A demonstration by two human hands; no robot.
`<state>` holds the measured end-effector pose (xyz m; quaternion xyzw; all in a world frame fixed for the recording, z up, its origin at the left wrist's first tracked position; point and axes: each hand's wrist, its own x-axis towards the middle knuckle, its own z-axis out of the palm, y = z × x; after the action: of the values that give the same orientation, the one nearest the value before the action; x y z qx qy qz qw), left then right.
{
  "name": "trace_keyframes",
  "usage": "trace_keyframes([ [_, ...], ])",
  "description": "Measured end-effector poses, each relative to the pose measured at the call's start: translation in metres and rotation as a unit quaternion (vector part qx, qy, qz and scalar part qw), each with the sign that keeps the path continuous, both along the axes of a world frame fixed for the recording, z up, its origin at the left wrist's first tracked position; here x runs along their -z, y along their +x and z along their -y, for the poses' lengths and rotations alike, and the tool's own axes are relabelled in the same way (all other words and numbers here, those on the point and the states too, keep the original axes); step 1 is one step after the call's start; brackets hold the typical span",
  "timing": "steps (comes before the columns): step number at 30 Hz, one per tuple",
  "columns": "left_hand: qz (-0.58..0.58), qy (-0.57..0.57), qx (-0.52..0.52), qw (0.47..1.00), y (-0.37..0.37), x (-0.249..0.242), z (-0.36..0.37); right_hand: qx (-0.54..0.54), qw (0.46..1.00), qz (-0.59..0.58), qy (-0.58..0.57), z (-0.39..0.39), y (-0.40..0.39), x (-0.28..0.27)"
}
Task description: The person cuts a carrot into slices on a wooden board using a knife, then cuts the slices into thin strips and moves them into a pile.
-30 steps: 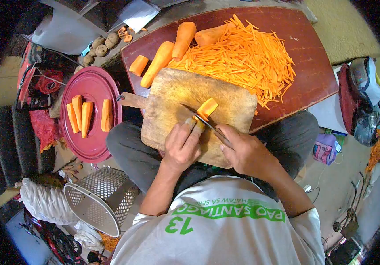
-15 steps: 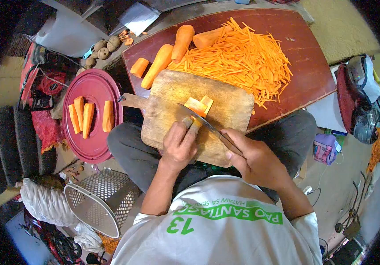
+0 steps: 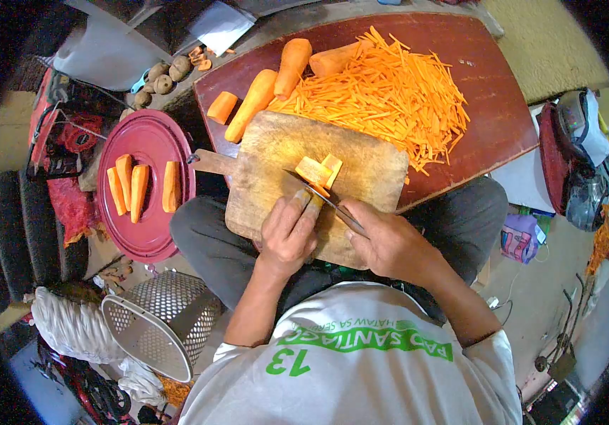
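1. Dark red bench [image 3: 492, 88] fills the space beyond the cutting board [image 3: 262, 163], which reaches back over the person's lap, its handle pointing left.
2. Past the board's far edge, carrot shreds [image 3: 396, 95] lie heaped towards its right end; peeled carrots [image 3: 293, 67] lie towards its left end.
3. Left of the board, a round red tray [image 3: 150, 234] bears four long carrot wedges [image 3: 141, 193]; nearer the person on that side, a perforated basket [image 3: 160, 347] lies tipped.
4. Over the board's near half, the left hand [image 3: 290, 232] has its fingers bent and close together, apparently pinning a carrot piece [image 3: 319, 189] near the board's middle. Most of that piece is hidden, so its long axis cannot be told.
5. Right of it over the board, the right hand [image 3: 387, 239] is closed round the handle of a knife [image 3: 334, 207]. The blade slants towards the board's far left, crossing just past the left fingertips.
6. Two cut chunks [image 3: 313, 170] sit at mid-board, on the blade's far side; the left hand's fingertips are nearer the carrot piece than the right hand.
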<state>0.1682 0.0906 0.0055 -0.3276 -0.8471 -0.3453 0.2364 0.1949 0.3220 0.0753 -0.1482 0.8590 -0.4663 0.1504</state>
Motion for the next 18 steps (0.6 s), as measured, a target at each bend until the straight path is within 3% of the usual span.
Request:
trace_keyframes([
  [6, -0.012, 0.003, -0.012, 1.000, -0.001, 0.002, -0.001, 0.015, 0.999, 0.000, -0.031, -0.010, 0.003, 0.010],
  [18, -0.004, 0.011, -0.004, 1.000, 0.000, -0.009, 0.001, 0.015, 0.999, 0.039, -0.003, -0.007, 0.009, -0.047],
])
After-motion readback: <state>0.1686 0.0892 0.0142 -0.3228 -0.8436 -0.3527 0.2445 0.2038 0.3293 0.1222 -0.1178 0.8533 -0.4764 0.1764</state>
